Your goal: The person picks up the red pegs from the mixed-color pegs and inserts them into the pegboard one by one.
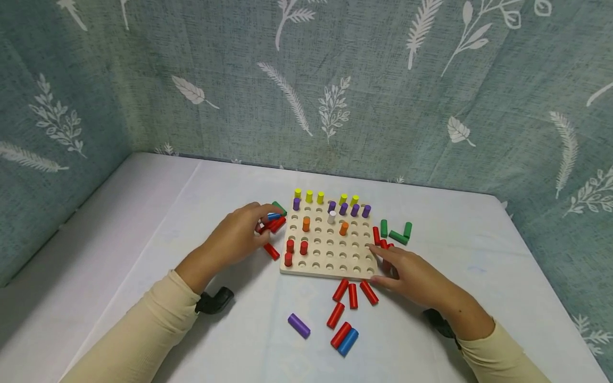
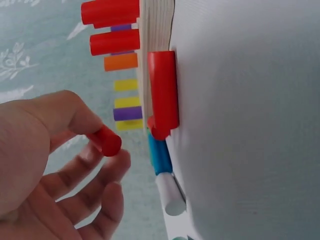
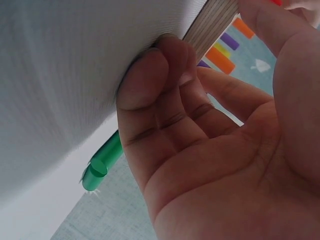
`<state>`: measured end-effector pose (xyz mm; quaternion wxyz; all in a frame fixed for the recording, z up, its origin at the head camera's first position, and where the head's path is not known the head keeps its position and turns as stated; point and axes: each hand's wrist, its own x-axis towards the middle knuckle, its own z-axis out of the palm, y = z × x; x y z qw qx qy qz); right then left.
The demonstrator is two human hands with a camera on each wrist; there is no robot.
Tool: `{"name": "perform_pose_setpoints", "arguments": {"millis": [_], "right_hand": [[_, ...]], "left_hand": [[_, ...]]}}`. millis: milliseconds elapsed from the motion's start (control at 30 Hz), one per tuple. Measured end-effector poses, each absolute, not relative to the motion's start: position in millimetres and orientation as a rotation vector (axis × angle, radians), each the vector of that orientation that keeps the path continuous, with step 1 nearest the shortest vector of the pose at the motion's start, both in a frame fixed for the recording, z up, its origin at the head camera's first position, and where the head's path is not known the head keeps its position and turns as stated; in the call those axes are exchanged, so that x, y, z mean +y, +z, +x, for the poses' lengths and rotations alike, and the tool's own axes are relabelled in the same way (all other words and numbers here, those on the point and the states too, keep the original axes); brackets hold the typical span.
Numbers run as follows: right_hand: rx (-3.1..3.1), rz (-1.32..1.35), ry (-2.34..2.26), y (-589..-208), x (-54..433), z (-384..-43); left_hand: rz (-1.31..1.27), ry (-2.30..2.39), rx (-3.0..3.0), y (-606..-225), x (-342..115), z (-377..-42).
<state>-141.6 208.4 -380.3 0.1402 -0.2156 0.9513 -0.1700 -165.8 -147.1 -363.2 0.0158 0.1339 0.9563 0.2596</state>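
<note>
A wooden pegboard [image 1: 336, 248] lies flat on the white table. Upright in its holes are yellow pegs [image 1: 308, 196] at the back, purple pegs [image 1: 355, 210], a white peg [image 1: 332, 217], orange pegs [image 1: 306, 224] and red pegs [image 1: 304, 248] at the front left. Beside the board's left edge, my left hand [image 1: 237, 234] pinches a loose red peg [image 2: 111, 142] between thumb and fingers, above other pegs. My right hand [image 1: 412, 274] grips the board's front right corner, the thumb by the front edge and a fingertip on top; its other fingers curl at the side.
In front of the board lie several red pegs [image 1: 353, 296], a blue peg [image 1: 348, 342] and a purple peg [image 1: 299, 325]. Green pegs [image 1: 384, 229] are at the right, and a red peg [image 1: 272, 251] lies at the left. Patterned fabric [image 1: 239, 133] hangs behind the table.
</note>
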Motion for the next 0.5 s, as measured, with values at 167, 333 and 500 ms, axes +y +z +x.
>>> {"name": "perform_pose_setpoints", "arguments": {"millis": [167, 333, 500], "right_hand": [[2.749, -0.618, -0.492, -379.9, 207.7, -141.3], [2.753, -0.623, -0.493, -379.8, 208.7, -141.3], [2.752, -0.619, -0.503, -380.6, 209.5, -141.5]], "left_hand": [[0.451, 0.87, 2.964, -361.5, -145.1, -163.1], [0.505, 0.926, 2.96, -359.9, -142.4, -161.9], [0.534, 0.98, 2.941, -357.9, -139.0, -160.5]]}}
